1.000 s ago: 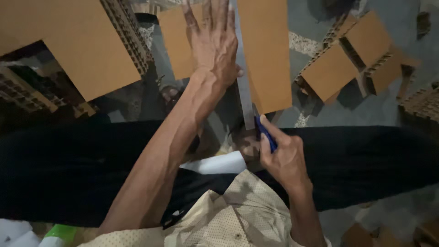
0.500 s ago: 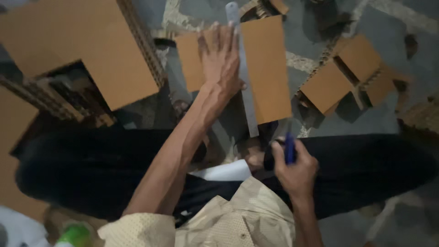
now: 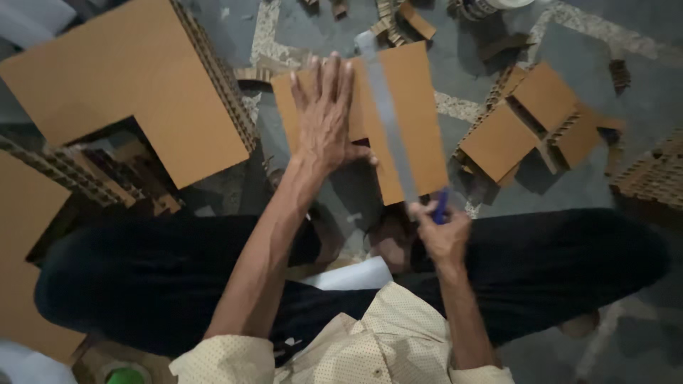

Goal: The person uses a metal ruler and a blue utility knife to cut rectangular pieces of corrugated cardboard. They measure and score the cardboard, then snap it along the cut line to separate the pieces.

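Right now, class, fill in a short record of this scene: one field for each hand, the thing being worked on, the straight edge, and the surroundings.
Left hand: left hand pressed flat, fingers spread, on the brown corrugated cardboard piece.
Right hand: right hand grips a blue-handled tool at the piece's near edge.
Straight edge: long grey metal ruler lies lengthwise across the cardboard.
Surroundings: large L-shaped cardboard block to the left, smaller notched cardboard blocks to the right, on a grey floor.

Brown cardboard (image 3: 413, 121), grey ruler (image 3: 388, 117), prob. blue pen (image 3: 441, 208).
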